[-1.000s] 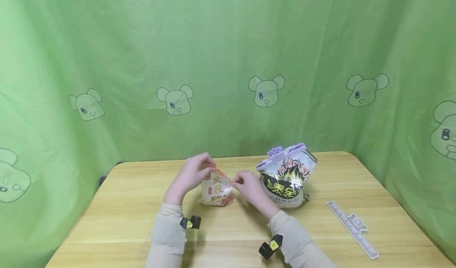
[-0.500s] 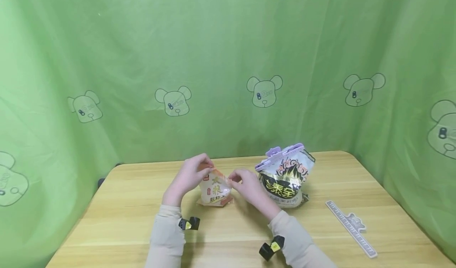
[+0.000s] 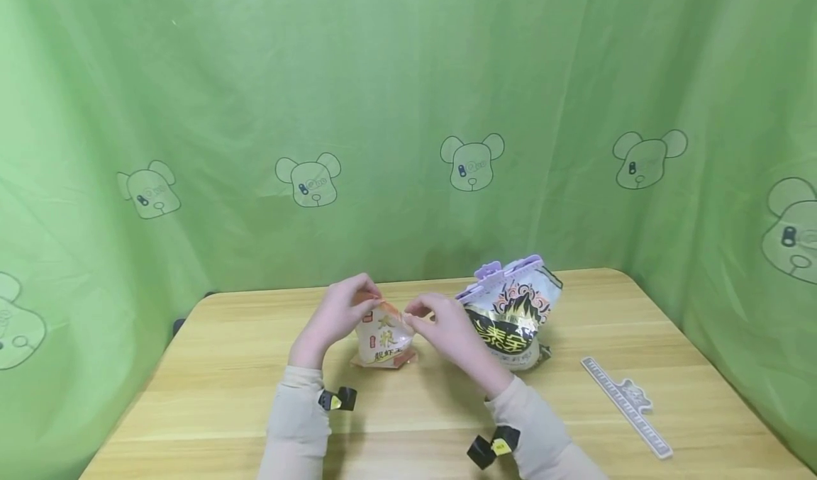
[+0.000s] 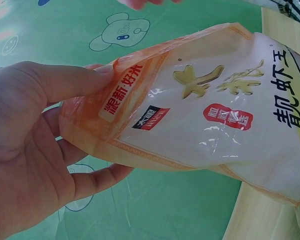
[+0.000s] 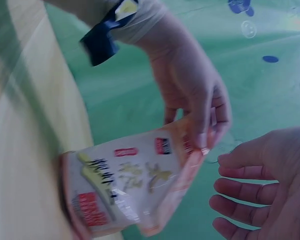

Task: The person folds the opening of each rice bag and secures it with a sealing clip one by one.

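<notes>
A white and orange bag of rice [image 3: 385,339] stands on the table, its orange top edge sloping down to the right. My left hand [image 3: 337,318] pinches the upper left corner; the left wrist view shows the thumb of that hand [image 4: 27,135] lying across the orange edge. Close by the bag's right upper corner is my right hand [image 3: 449,330]. In the right wrist view the fingers of this hand [image 5: 245,192] are loosely bent, with a gap between them and the bag [image 5: 132,175].
Just right of my right hand stands a second bag [image 3: 510,331], black and white, with a purple sealing clip [image 3: 504,278] across its top. A pale grey sealing clip [image 3: 622,400] lies farther right on the wooden table [image 3: 210,395]. A green curtain [image 3: 383,76] hangs behind.
My right hand has let go of the bag's right corner and moved slightly up and left. The left hand keeps its pinch on the other corner.
</notes>
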Demonstrator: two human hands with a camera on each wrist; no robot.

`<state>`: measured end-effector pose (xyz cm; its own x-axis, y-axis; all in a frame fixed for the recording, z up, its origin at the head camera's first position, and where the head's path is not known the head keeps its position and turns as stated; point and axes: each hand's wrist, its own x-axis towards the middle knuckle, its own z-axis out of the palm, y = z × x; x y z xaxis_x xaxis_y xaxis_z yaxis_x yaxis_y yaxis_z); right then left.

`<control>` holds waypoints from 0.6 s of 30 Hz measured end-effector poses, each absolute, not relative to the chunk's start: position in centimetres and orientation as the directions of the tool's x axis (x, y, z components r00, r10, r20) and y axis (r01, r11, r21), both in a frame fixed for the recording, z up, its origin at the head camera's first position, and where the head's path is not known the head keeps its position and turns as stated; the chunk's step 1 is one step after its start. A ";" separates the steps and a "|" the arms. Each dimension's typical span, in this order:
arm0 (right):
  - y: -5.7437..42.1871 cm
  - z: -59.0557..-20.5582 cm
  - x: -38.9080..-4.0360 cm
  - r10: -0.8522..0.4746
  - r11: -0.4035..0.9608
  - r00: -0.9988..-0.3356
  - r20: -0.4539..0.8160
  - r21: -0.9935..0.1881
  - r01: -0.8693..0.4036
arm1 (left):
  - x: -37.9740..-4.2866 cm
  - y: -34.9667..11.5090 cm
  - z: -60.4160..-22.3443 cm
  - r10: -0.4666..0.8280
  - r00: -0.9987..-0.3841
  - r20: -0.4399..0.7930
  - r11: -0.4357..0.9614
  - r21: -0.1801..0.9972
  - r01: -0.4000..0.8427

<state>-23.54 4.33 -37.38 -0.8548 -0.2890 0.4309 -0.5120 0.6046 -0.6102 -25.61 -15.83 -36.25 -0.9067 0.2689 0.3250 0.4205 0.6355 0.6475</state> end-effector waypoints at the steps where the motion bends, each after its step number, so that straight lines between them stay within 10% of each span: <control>1: 4.5 -37.0 -23.3 -0.285 0.601 -0.850 0.442 -0.608 -0.518 | -25.6 -15.8 -36.3 0.268 -0.909 0.321 0.633 0.652 0.417; 18: 7.7 -33.0 -20.8 -0.281 0.592 -0.817 0.504 -0.579 -0.560 | -25.7 -15.9 -36.4 0.263 -0.915 0.305 0.658 0.637 0.402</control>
<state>-20.79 7.72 -32.99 -0.8170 -0.2806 0.5037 -0.5603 0.5925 -0.5788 -25.71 -15.94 -36.41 -0.9151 0.2631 0.3055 0.4017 0.6583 0.6366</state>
